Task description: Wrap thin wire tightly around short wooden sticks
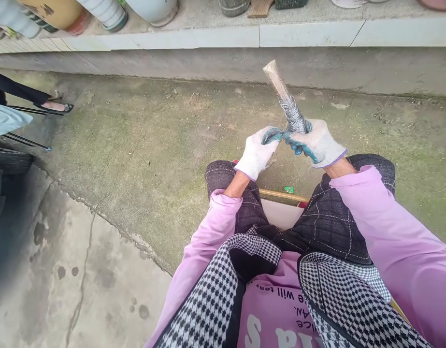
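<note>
While seated above mossy concrete ground (143,145), right hand (319,142) closed round wire-wrapped stick (286,99), tilted up-left over knees; left hand (257,152) fingertips pinching at stick's lower end, touching right hand. Pots (107,12) along far ledge.

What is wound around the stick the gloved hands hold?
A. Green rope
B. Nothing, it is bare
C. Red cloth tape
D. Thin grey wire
D: thin grey wire coils around the lower part of the stick, just above the right hand gripping it; the left hand pinches nearby.
</note>
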Motion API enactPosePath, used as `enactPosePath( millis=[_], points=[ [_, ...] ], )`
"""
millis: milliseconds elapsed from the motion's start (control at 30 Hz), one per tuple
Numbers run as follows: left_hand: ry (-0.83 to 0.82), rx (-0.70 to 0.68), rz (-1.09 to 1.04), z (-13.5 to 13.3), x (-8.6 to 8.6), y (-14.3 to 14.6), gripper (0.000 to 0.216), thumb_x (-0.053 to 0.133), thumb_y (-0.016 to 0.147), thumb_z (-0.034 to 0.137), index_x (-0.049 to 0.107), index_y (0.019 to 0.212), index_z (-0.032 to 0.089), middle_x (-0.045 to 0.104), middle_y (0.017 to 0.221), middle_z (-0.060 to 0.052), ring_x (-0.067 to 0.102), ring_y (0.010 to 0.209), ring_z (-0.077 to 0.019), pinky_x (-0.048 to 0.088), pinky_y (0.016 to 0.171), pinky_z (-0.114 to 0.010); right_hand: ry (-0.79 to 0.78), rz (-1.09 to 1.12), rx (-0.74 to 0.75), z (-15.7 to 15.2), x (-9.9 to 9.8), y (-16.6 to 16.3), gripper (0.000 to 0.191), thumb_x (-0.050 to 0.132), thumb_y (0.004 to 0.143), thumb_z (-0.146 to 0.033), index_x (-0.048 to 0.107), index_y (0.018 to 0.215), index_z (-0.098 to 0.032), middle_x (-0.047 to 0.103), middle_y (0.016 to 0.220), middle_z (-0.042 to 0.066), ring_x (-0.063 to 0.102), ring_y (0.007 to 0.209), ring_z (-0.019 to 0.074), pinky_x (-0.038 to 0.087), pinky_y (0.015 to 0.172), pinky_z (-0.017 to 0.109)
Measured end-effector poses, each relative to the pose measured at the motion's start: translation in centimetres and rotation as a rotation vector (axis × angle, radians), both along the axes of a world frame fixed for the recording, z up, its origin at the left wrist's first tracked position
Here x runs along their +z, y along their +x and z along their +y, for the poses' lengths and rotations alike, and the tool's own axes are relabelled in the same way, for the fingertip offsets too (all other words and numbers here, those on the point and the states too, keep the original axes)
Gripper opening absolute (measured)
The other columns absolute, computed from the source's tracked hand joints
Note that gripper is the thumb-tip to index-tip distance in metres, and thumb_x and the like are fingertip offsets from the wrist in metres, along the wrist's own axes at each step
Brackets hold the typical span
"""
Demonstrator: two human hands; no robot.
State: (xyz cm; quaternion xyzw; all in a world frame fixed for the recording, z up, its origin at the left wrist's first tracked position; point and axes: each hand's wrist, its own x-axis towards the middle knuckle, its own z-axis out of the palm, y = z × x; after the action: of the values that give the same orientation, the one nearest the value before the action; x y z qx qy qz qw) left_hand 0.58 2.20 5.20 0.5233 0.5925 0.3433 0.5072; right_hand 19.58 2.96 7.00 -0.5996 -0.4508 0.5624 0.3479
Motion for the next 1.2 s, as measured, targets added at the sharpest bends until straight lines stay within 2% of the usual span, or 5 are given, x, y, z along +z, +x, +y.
enactPosePath(
  millis=[267,533,733,867,1200],
  points=[
    [-0.245,-0.141,-0.156,-0.1,1.2,-1.0,0.007,0.093,0.102,0.019,0.089,0.101,0.013,0.089,0.089,-0.002,0.062,0.055,-0.0071,0.056,0.060,-0.023,0.244,-0.495,0.150,0.3,0.8,1.5,0.036,0.102,0.082,-0.011,0.071,0.075,-0.029,0.061,0.067,0.001,0.070,0.080,0.0267,0.058,0.073,0.036],
    [-0.306,-0.169,-0.216,-0.2,1.3,-1.3,0.027,0.096,0.112,0.036,0.087,0.103,0.013,0.084,0.079,-0.005,0.068,0.055,-0.0103,0.060,0.059,-0.023,0.049,-0.087,0.149,-0.3,0.9,1.7,0.036,0.114,0.080,-0.025,0.078,0.086,-0.026,0.071,0.070,0.001,0.068,0.064,0.0216,0.056,0.053,0.031],
    [-0.231,-0.090,-0.221,-0.5,2.8,-2.4,0.033,0.084,0.116,0.038,0.093,0.136,0.014,0.072,0.064,0.005,0.057,0.047,-0.0092,0.049,0.052,-0.019,0.038,0.020,-0.022,0.2,0.5,2.1,0.048,0.117,0.088,-0.054,0.076,0.091,-0.029,0.068,0.068,0.001,0.063,0.058,0.0185,0.049,0.044,0.028],
    [-0.227,-0.052,-0.203,-0.5,2.8,-2.4,0.041,0.080,0.116,0.038,0.090,0.148,0.014,0.068,0.061,0.007,0.055,0.045,-0.0102,0.047,0.051,-0.021,0.014,0.015,-0.052,0.3,0.5,1.8,0.043,0.113,0.094,-0.046,0.075,0.091,-0.028,0.074,0.074,0.003,0.065,0.062,0.0180,0.052,0.048,0.028],
    [-0.118,0.229,-0.102,0.7,1.5,-2.7,0.038,0.083,0.119,0.047,0.087,0.145,0.020,0.067,0.069,0.007,0.059,0.052,-0.0110,0.048,0.055,-0.022,-0.082,0.054,-0.094,-0.1,1.4,1.6,0.044,0.112,0.092,-0.033,0.068,0.094,-0.028,0.067,0.072,-0.002,0.047,0.053,0.0110,0.035,0.042,0.025]
  ],
)
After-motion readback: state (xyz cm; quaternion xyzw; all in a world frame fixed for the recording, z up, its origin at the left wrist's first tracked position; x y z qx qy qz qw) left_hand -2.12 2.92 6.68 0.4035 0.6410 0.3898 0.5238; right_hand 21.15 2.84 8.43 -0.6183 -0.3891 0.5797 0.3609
